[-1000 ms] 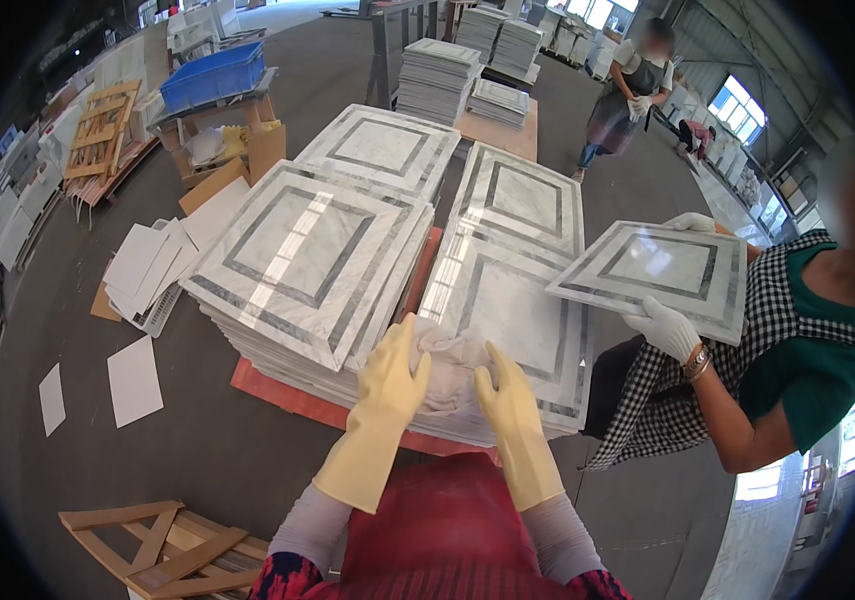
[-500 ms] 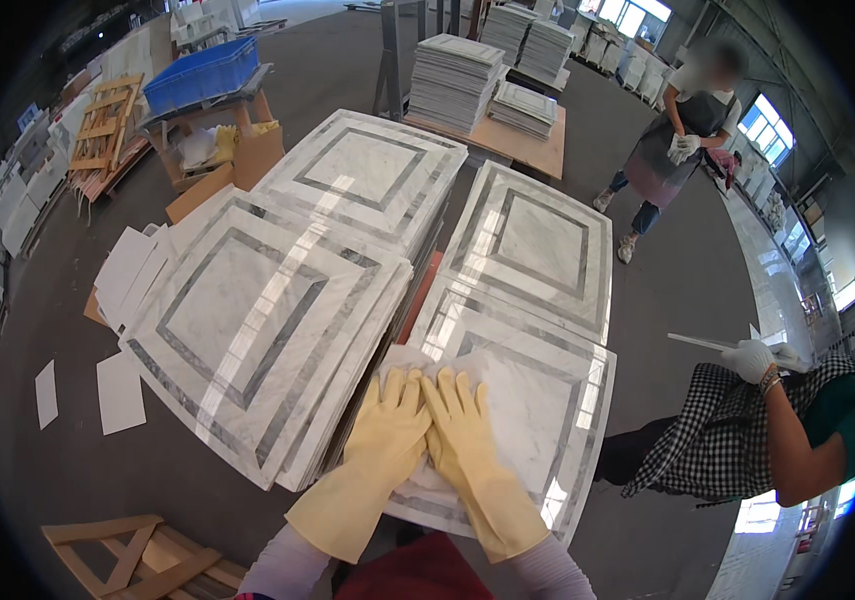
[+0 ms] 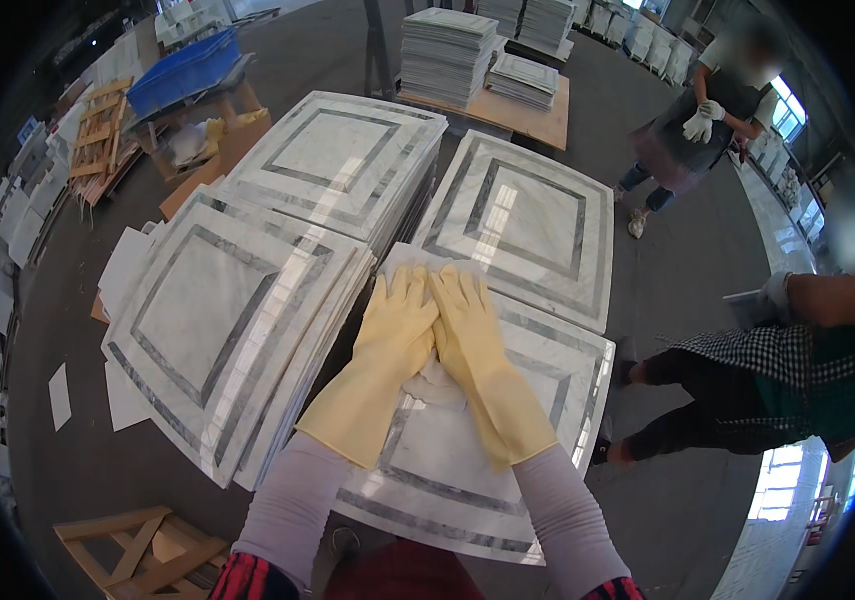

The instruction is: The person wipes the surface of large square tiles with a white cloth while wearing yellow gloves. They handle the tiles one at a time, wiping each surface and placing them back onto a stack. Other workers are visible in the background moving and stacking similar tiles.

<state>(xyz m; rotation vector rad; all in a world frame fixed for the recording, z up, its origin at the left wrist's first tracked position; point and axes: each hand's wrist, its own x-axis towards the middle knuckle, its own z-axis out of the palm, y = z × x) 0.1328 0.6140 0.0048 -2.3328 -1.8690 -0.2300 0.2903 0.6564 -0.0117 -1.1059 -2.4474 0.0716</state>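
Note:
My left hand [image 3: 397, 330] and my right hand [image 3: 467, 335], both in long yellow rubber gloves, lie flat side by side with fingers stretched forward. Under them a crumpled white cloth [image 3: 435, 388] is pressed onto the near right marble panel [image 3: 447, 440], a white stone slab with a grey inlaid frame. My fingertips reach the panel's far left edge, where it meets the far right panel [image 3: 537, 225]. The gloves hide most of the cloth.
Two stacks of similar panels [image 3: 197, 310] stand on the left, beyond a narrow gap. A person in a checkered apron [image 3: 757, 355] is close on the right; another person [image 3: 687, 130] stands farther back. A wooden frame [image 3: 142, 550] lies at lower left.
Both hands have slid forward with the cloth toward the panel's far edge. The person at right has turned and lowered the flat piece; the one behind has shifted right.

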